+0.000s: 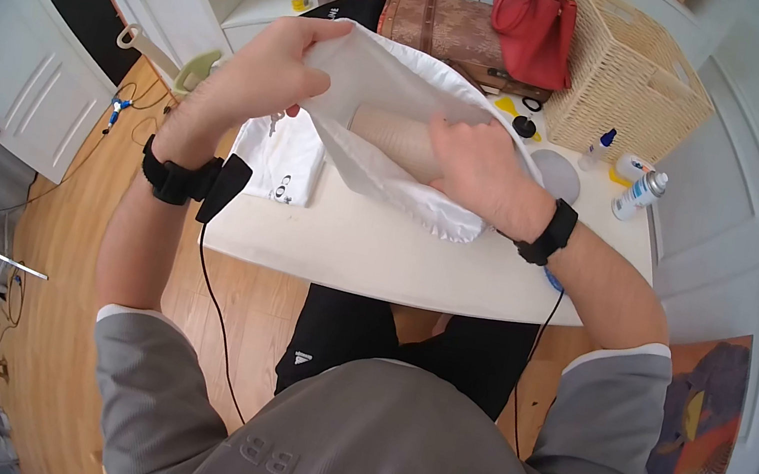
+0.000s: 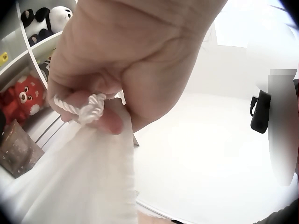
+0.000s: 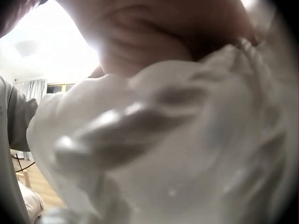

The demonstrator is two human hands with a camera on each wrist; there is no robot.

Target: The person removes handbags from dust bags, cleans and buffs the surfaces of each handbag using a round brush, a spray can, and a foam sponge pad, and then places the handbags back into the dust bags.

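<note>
A white drawstring bag [image 1: 346, 79] is held with its mouth spread over the table. My left hand [image 1: 272, 71] pinches its rim at the left, and a knotted white cord [image 2: 91, 109] shows at those fingers in the left wrist view. Inside the mouth lies a beige ribbed bundle [image 1: 387, 137]. My right hand [image 1: 492, 176] reaches over the right side of the bag, fingers and thumb curled about the bundle's right end. Shiny white cloth [image 3: 140, 149] hides most of that hand in the right wrist view.
A folded white cloth [image 1: 281, 159] with dark lettering lies left on the white table [image 1: 375, 262]. Spray can [image 1: 641, 195], blue-capped bottle [image 1: 598, 149] and grey disc [image 1: 556, 175] stand at right. Behind are a wicker basket [image 1: 621, 77], red handbag [image 1: 535, 26] and brown case [image 1: 436, 29].
</note>
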